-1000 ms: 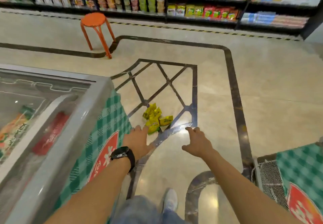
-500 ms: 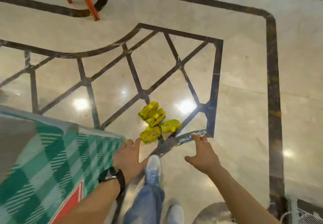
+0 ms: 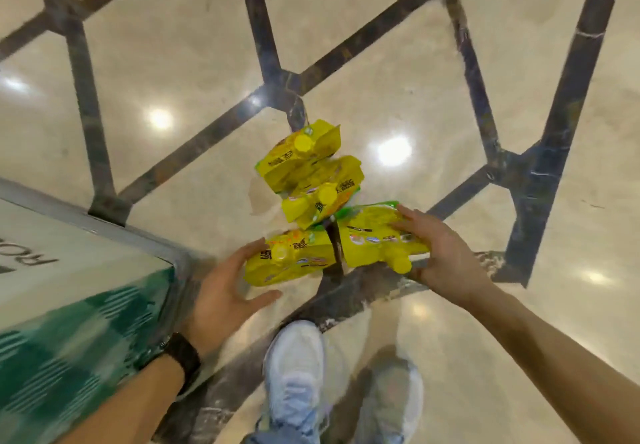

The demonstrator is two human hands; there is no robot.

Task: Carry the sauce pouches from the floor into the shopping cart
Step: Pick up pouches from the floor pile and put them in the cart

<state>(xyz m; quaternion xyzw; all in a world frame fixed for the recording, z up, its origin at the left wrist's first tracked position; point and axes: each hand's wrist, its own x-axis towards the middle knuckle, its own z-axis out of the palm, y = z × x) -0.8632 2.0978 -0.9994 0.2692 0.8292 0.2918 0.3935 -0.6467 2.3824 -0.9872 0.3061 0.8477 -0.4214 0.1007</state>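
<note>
At the bottom edge two pale sneakers [image 3: 294, 371] stand on the glossy beige floor [image 3: 173, 62], the middle one sharper than the one to its right. In the lower left a cabinet [image 3: 69, 305] draped in green check cloth fills the corner. Beside it the left hand [image 3: 221, 291], a dark watch [image 3: 181, 357] on its wrist, is spread wide: the fingers touch the left end of the lower left pouch [image 3: 294, 263] while the thumb stays apart below it. The right hand [image 3: 446, 253] clamps the lower right pouch [image 3: 374, 235], fingers laid over its top, thumb under its capped edge. Both yellow pouches lie just below frame centre, nearly touching. Past them the middle pouch [image 3: 322, 197] and the far pouch [image 3: 298, 152] overlap on the dark inlaid lines [image 3: 266, 45]
</note>
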